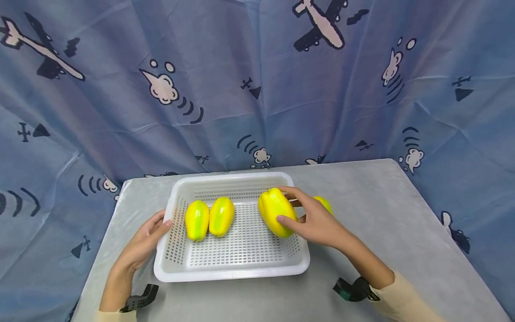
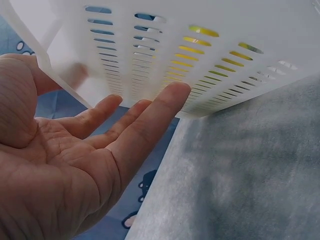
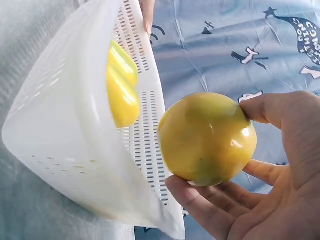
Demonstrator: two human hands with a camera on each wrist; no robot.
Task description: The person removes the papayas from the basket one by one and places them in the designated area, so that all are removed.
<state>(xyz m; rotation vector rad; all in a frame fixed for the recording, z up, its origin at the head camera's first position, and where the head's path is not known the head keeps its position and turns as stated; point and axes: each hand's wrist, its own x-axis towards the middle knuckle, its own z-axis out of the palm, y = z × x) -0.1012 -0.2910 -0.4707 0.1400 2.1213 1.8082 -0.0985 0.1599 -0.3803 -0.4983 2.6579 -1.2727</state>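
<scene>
A white perforated plastic basket (image 1: 231,274) is in front of me, with two smooth yellow papayas (image 1: 197,220) (image 1: 221,217) side by side in its left half. My left hand (image 1: 142,241) grips the basket's left rim, thumb over the edge and fingers (image 2: 150,120) against the outer wall. My right hand (image 1: 318,219) holds a larger, lightly ribbed yellow papaya (image 1: 276,212) between thumb and fingers over the basket's right end. In the right wrist view, the held papaya (image 3: 207,139) appears end-on, its far side hidden.
Behind my right hand, another yellow fruit (image 1: 323,204) lies on the table, mostly covered by the hand. The grey tabletop (image 1: 386,223) extends right of the basket. A blue curtain (image 1: 225,89) with airplane prints hangs along the table's back edge.
</scene>
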